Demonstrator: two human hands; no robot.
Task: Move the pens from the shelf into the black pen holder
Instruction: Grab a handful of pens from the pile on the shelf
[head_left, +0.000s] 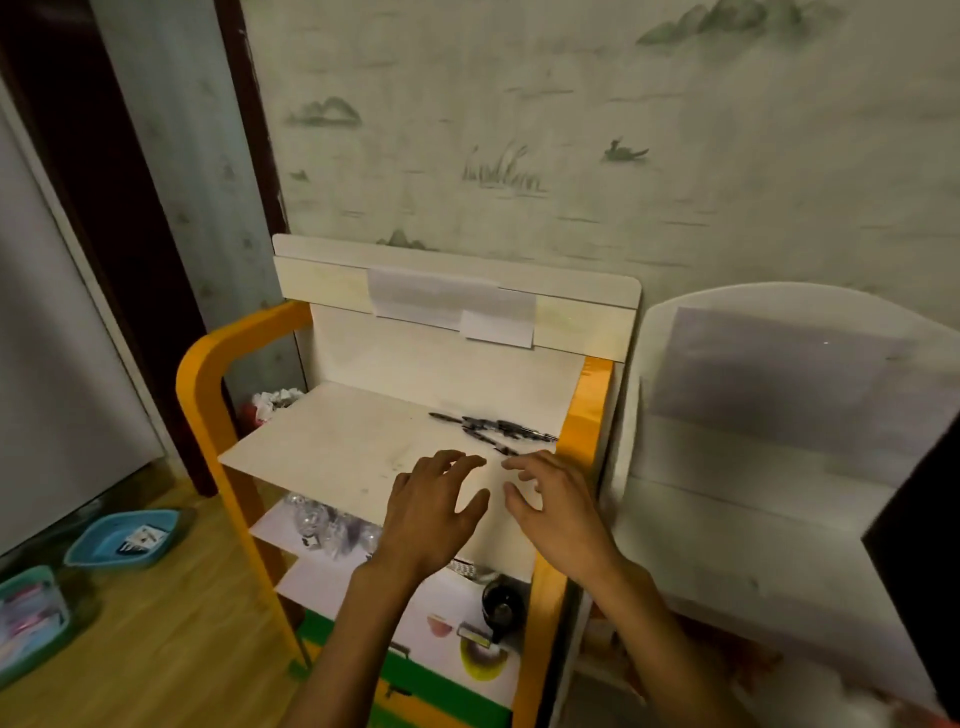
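Several dark pens (493, 430) lie in a loose pile at the back right of the pale top shelf (322, 447) of an orange-framed rack. My left hand (434, 512) hovers over the shelf's front part with fingers spread and holds nothing. My right hand (556, 506) is beside it, fingers loosely bent and empty, its fingertips just short of the nearest pen. A round black object (501, 605) stands on a lower shelf below the hands; whether it is the pen holder I cannot tell.
The orange frame (589, 410) borders the shelf on the right, close to the pens. A white rack (753, 467) stands to the right. Clear bags (332, 525) fill the second shelf. Blue trays (122, 540) sit on the wooden floor at left.
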